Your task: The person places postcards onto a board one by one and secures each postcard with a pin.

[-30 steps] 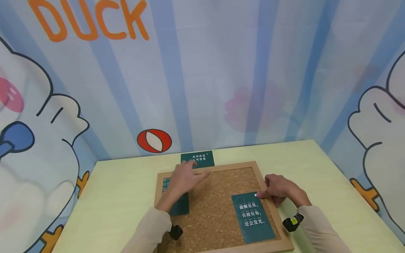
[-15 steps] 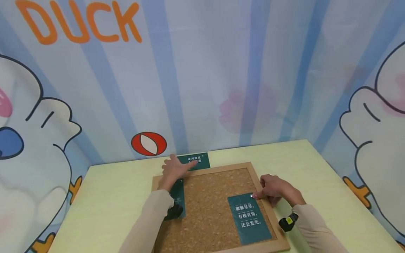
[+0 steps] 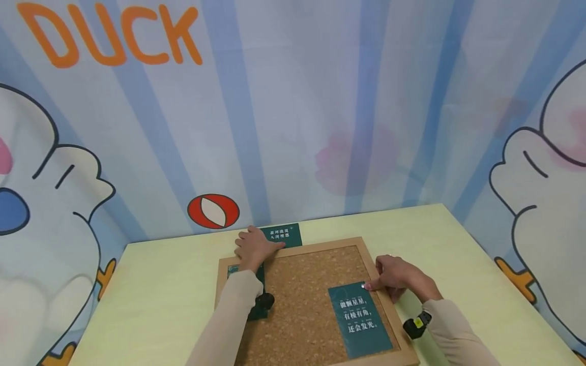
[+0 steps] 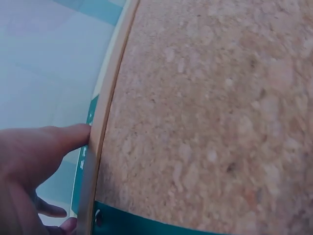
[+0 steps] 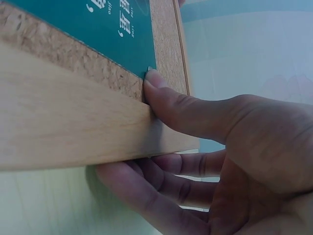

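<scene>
A wood-framed corkboard [image 3: 302,305] lies on the table. My right hand [image 3: 398,277] grips its right edge, thumb on top by the pin [image 5: 148,69] at the corner of a dark green card [image 3: 359,319], fingers below the frame [image 5: 73,122]. At the far edge, my left hand [image 3: 256,248] reaches over another green card [image 3: 285,235] lying beyond the board. Its thumb [image 4: 76,136] meets the card beside the frame; the other fingers are spread near the card's left end. A third green card [image 3: 258,310] on the board's left is partly hidden by my left forearm.
The pale yellow table [image 3: 169,284] extends on both sides of the board. Behind it hangs a striped blue backdrop [image 3: 293,101] with cartoon ducks. A small black camera [image 3: 414,325] is strapped to my right wrist.
My left hand has moved from above the board's far left part to the card beyond the frame, and its thumb has come down there. My right hand has stayed on the board's edge.
</scene>
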A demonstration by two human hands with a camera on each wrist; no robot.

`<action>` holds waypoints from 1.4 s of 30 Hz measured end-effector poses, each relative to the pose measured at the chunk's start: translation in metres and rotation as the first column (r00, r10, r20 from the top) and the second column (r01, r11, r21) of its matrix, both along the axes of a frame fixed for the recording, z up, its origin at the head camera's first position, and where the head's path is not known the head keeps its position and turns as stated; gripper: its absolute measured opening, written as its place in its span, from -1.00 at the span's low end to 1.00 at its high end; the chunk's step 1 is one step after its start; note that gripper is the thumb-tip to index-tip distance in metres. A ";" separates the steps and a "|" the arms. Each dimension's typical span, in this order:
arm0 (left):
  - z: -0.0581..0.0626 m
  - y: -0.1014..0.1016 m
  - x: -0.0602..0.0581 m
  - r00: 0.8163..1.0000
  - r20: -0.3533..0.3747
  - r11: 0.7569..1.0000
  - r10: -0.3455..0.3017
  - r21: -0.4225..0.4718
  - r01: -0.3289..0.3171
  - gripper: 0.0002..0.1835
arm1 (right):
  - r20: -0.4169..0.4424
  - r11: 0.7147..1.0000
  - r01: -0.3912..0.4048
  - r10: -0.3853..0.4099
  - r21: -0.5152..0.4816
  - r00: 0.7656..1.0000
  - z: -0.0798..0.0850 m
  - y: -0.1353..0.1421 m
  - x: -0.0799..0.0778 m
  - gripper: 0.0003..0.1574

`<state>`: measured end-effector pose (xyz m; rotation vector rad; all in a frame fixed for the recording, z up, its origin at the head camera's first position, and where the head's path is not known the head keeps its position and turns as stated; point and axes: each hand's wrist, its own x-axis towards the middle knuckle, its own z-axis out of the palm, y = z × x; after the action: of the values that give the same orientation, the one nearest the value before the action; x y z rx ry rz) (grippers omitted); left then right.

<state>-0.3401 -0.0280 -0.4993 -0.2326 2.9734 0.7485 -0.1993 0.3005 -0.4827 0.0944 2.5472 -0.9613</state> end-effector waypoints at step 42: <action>0.020 -0.032 0.003 0.984 -0.179 0.864 0.023 0.498 0.070 0.01 | -0.026 1.000 0.024 -0.025 -0.016 0.999 0.000 0.000 0.002 -0.46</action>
<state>-0.3371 -0.0600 -0.4789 -0.0976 2.7892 1.5768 -0.1974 0.3003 -0.4829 0.1096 2.5670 -0.9984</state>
